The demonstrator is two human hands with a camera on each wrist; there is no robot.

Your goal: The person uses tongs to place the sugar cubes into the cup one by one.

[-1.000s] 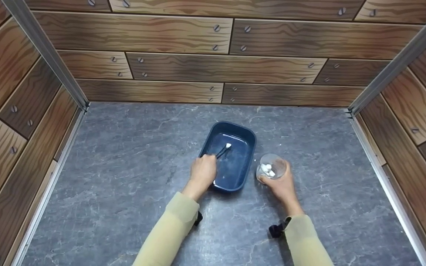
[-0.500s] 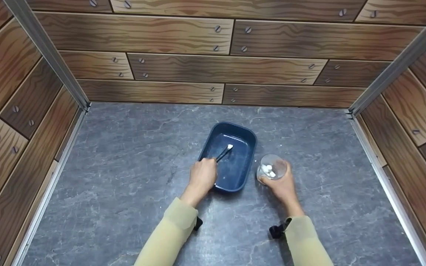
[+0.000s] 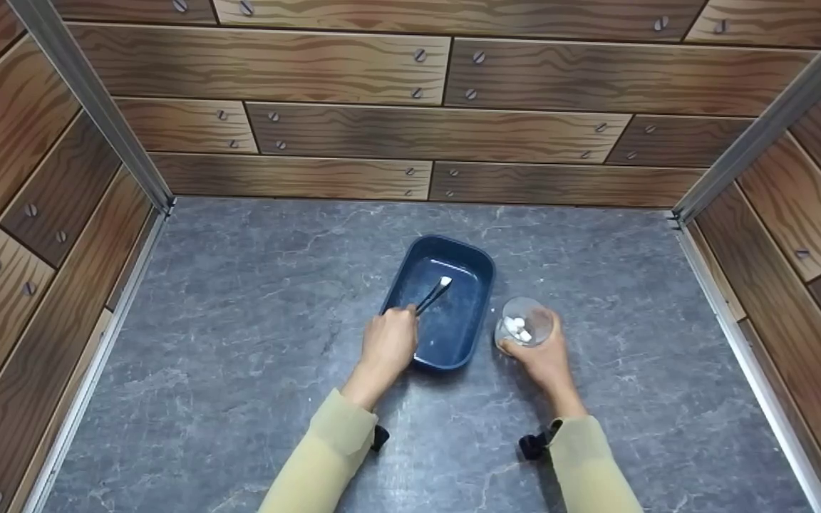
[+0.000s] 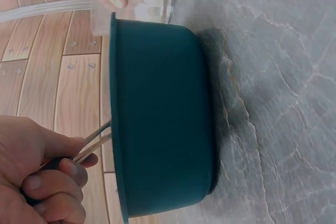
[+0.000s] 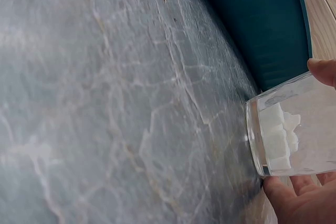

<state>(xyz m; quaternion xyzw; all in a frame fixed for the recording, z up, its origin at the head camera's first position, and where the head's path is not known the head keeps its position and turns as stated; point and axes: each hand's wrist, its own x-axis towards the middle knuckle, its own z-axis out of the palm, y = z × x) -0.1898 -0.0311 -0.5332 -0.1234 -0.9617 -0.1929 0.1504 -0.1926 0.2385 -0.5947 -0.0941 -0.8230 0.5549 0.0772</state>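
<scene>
My left hand [image 3: 390,338] grips slim tongs [image 3: 433,296] whose arms reach over the inside of a dark blue rectangular tub [image 3: 479,324]. At their tips a small white piece [image 3: 446,281] shows above the tub's floor. Seen from the left wrist, the fingers [image 4: 55,187] curl round the dark part of the tongs, and the tub wall hides the tips. Just right of the tub, my right hand [image 3: 544,356] holds a clear glass [image 3: 535,320] round its side. Several white cubes [image 5: 275,137] lie at the bottom of that glass.
Grey marbled surface [image 3: 254,320] spreads under everything. Wood-patterned walls [image 3: 353,132] close it in at the back and both sides, with metal strips [image 3: 745,356] along the edges. Tiny white specks [image 3: 541,280] lie near the glass.
My left hand has drawn slightly back toward me, its forearm turning a little, while the tongs' tips and white piece shifted slightly right over the tub. The right hand and glass stay put.
</scene>
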